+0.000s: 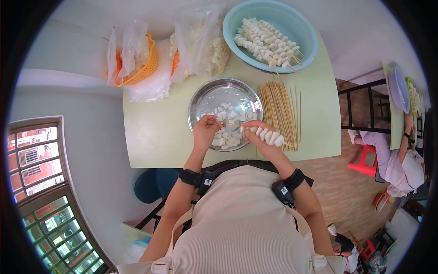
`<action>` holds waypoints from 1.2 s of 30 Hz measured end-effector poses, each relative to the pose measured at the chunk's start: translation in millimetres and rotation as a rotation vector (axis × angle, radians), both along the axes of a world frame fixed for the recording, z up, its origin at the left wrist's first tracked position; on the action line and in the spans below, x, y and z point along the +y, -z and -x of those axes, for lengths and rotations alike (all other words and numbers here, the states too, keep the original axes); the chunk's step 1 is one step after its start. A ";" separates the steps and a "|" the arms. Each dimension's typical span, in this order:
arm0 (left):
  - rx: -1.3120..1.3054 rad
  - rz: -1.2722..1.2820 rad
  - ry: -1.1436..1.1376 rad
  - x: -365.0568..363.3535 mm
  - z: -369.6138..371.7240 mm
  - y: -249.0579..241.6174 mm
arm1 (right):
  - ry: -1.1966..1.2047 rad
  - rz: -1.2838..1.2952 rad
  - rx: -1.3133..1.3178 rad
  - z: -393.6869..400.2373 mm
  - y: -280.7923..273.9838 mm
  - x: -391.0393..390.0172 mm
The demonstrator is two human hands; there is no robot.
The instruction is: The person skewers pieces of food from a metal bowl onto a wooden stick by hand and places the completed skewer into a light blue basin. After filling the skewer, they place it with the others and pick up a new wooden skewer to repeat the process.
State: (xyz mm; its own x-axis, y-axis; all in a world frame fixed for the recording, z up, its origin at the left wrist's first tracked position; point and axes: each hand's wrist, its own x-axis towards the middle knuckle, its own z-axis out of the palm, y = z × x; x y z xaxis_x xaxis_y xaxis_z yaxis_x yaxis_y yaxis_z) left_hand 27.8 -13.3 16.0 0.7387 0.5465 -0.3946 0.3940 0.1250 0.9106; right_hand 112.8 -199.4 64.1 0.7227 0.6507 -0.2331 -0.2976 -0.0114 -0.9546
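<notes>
Over a round steel basin (194, 98), both of my hands work at one bamboo skewer (233, 124). My right hand (261, 136) is closed around the skewer, and a row of white chunks (270, 136) threaded on it sticks out to the right. My left hand (206, 131) pinches at the skewer's other end, where a small white piece shows at the fingertips, partly hidden. Loose white pieces (226, 139) lie in the basin beneath. Right of the basin, a bundle of bare bamboo skewers (277, 114) lies side by side on the table.
A blue tub (232, 43) with filled skewers (267, 41) stands at the back right. Plastic bags (196, 41) and a yellow basket (147, 68) are at the back left of the pale green table (155, 137). Another person (404, 169) sits at a table far right, near a red stool (363, 160).
</notes>
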 end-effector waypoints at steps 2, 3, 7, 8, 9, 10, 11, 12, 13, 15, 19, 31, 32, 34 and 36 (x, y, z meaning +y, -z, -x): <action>0.017 -0.015 0.003 -0.6 0.2 -4.0 | -0.020 0.019 -0.075 -0.2 0.1 0.5; 0.035 -0.031 0.007 -1.3 -0.1 -7.8 | -0.057 0.027 -0.082 -0.3 0.0 0.8; 0.070 -0.047 0.130 -13.5 -3.9 -20.3 | -0.196 0.119 -0.226 0.6 -0.6 2.0; 0.051 -0.045 0.112 -14.5 -4.6 -18.5 | -0.199 0.117 -0.227 0.3 -0.4 3.2; 0.033 -0.042 0.096 -15.1 -5.0 -18.4 | -0.170 0.079 -0.202 0.5 -0.1 4.1; 0.032 -0.041 0.096 -14.9 -4.9 -19.8 | -0.140 0.043 -0.177 1.1 0.0 4.2; 0.040 -0.043 0.100 -14.4 -4.7 -22.8 | -0.140 0.045 -0.177 1.7 -0.8 4.0; 0.047 -0.045 0.104 -13.9 -5.1 -26.3 | -0.135 0.049 -0.150 2.2 -1.8 4.2; 0.048 -0.046 0.104 -13.8 -5.6 -29.8 | -0.129 0.051 -0.122 2.4 -2.3 4.7; 0.058 -0.063 0.113 -14.7 -5.3 -34.5 | -0.124 0.032 -0.089 3.1 0.7 4.5; 0.020 -0.049 0.097 -18.3 -5.2 -34.7 | -0.135 0.041 -0.117 3.0 -1.3 5.6; -0.008 -0.115 0.182 -20.9 -9.4 -52.3 | 0.034 -0.014 0.229 -1.7 7.1 -0.4; -0.014 -0.113 0.103 -15.2 -7.9 -52.4 | 0.035 -0.014 0.229 -5.3 12.0 -5.2; 0.003 -0.180 0.026 -0.5 -1.3 -43.3 | 0.160 -0.038 0.292 -12.8 23.4 -15.9; 0.017 -0.251 0.070 6.5 5.3 -33.1 | 0.186 -0.035 0.312 -16.8 20.3 -20.3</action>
